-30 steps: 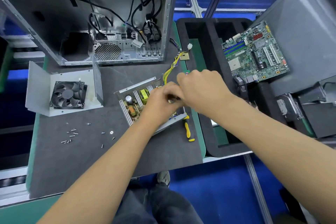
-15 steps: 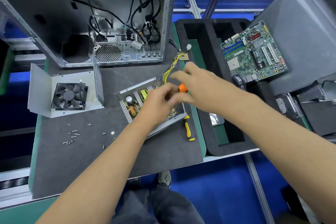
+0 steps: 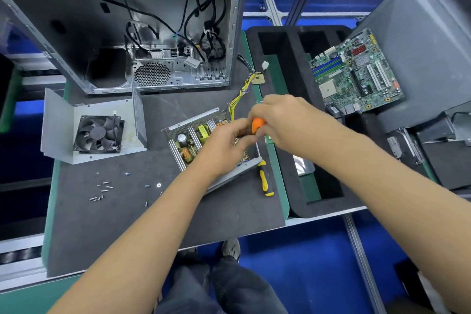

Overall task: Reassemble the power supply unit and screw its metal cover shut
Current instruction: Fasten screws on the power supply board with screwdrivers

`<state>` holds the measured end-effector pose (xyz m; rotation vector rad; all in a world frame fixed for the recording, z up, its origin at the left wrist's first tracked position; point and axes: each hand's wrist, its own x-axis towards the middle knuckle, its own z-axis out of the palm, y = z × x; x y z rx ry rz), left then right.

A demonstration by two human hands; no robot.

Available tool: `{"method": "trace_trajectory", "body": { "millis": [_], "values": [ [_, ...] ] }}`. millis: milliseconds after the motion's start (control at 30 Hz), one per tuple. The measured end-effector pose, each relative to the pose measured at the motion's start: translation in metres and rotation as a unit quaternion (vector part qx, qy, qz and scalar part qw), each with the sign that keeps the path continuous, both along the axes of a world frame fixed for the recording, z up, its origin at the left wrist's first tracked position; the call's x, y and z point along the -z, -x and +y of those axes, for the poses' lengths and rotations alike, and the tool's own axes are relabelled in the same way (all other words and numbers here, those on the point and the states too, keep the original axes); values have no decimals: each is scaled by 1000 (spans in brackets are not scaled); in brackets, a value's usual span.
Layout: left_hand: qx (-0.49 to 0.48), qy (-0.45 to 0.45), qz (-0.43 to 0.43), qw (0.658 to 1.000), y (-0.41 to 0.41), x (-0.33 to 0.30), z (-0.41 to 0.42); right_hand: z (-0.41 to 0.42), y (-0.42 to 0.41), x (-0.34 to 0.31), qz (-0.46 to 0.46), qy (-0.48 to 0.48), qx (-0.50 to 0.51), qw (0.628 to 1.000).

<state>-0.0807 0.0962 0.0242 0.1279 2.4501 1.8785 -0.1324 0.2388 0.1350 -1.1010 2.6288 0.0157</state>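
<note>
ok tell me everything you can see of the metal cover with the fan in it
The metal cover is a bent sheet of dull grey metal lying open side up on the dark mat, left of the open power supply base and apart from it. A black fan sits on its flat floor; one side wall stands up on the right, another leans outward on the left. Small holes dot its edges. No hand touches it. Loose screws lie on the mat nearer the person.

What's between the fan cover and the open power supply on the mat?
Head view: bare dark mat between the fan cover and the open power supply. The loose screws lie nearer the person, outside that gap.
</note>
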Motion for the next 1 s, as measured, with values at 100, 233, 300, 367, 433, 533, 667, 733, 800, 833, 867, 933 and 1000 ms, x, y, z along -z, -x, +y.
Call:
{"method": "trace_trajectory", "body": {
  "millis": [100, 233, 300, 367, 433, 533, 667, 733, 800, 833, 867, 933, 1000],
  "values": [
    [-52, -36, -30, 998, -1, 0, 5, -4, -7, 10, 74, -41, 58, 995],
    [-69, -14, -2, 998, -1, 5, 7, 0, -8, 9, 76, -43, 63, 994],
    [-38, -7, 8, 999, 0, 7, 2, 6, -4, 3, -30, 26, 19, 999],
    [-12, 1, 5, 1000, -3, 8, -1, 6, -3, -1, -38, 37, 8, 999],
    [2, -13, 3, 1000, -6, 7, 2, 2, -5, 5, 29, 7, 29, 999],
    [-58, -39, 15, 997, -5, 4, 13, -5, -8, 13, 132, -55, 75, 987],
    [-41, 17, 11, 999, -4, 10, 6, -1, -7, 3, -19, -2, 67, 998],
    [-7, 35, -9, 999, -5, 12, -2, -3, -8, -2, -39, 11, 18, 999],
    [17, 27, -25, 999, -6, 9, -1, -9, -13, 2, 34, -24, 10, 999],
    [2, 16, -22, 1000, -6, 7, 1, -12, -16, 6, 78, -46, 24, 996],
    [-25, 9, -15, 1000, -6, 5, 3, -16, -19, 8, 114, -61, 45, 991],
    [-59, 27, 17, 998, -6, 5, 7, -20, -21, 12, 147, -66, 66, 985],
    [-55, 45, 22, 997, -5, 9, 7, -17, -20, 9, 89, -40, 57, 994]
  ]
}}
